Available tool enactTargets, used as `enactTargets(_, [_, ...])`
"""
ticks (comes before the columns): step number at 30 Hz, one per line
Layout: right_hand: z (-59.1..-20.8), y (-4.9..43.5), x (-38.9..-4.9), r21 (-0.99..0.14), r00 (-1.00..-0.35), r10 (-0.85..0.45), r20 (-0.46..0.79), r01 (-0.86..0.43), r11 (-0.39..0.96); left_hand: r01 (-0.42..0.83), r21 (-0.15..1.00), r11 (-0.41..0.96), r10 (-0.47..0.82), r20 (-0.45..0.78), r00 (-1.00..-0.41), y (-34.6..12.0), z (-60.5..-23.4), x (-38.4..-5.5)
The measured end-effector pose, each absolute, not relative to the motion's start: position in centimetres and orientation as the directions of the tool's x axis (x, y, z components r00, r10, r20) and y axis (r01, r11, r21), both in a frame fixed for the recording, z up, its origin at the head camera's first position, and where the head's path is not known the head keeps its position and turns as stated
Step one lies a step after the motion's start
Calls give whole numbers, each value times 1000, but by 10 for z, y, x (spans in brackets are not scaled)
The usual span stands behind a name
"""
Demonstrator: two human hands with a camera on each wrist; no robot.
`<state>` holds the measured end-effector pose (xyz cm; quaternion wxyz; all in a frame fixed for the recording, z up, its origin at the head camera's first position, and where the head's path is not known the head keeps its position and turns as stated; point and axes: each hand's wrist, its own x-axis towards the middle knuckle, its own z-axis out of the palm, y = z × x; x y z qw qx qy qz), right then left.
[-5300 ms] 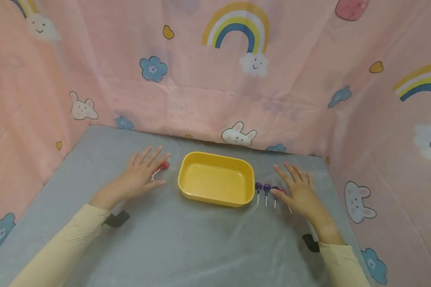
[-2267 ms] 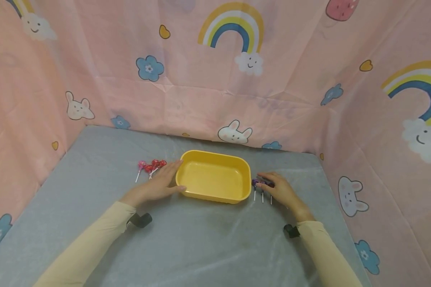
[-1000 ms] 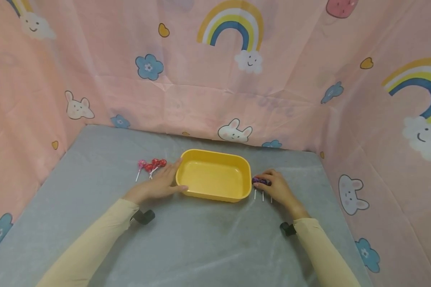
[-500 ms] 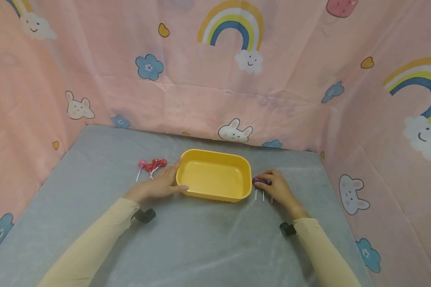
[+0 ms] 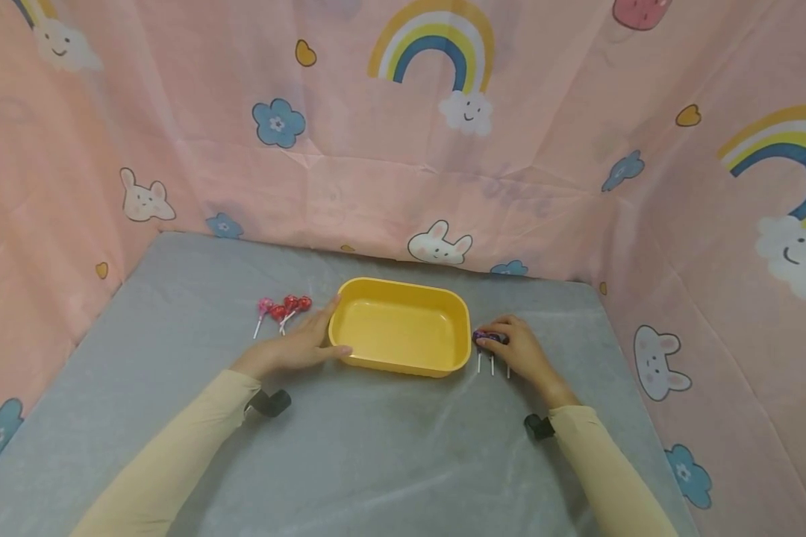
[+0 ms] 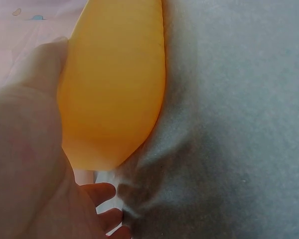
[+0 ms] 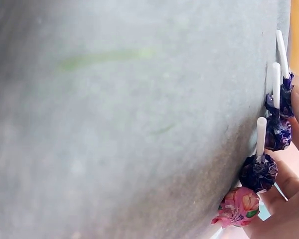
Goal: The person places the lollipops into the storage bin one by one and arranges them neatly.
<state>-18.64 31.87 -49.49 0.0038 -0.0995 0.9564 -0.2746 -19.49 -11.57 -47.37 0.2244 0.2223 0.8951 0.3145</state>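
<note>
A yellow plastic box (image 5: 399,362) stands on the grey cloth. My left hand (image 5: 292,347) lies against its left end, thumb at the front corner and fairly straight fingers along the side; the left wrist view shows the box wall (image 6: 114,84) up close. To the right of the box, my right hand (image 5: 519,349) holds the wrapped heads of three purple lollipops (image 5: 490,338) between thumb and curled fingers, their white sticks pointing towards me. A pink-wrapped lollipop (image 7: 236,206) sits beside them under the palm, hidden in the head view.
Several red and pink lollipops (image 5: 278,312) lie left of the box, near my left hand. The grey cloth (image 5: 376,455) covers the table. A pink printed curtain (image 5: 349,186) encloses its back and sides.
My left hand has come right from over the red lollipops to the box. My right hand has lowered and curled its fingers at the purple lollipops. Over the last second both stay nearly still.
</note>
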Motion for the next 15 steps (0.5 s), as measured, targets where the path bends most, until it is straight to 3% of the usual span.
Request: enactTargets(15, [-488, 318, -190, -516, -976, -209, 67, -213, 830, 232, 674, 701, 532, -277, -800, -116, -479, -199])
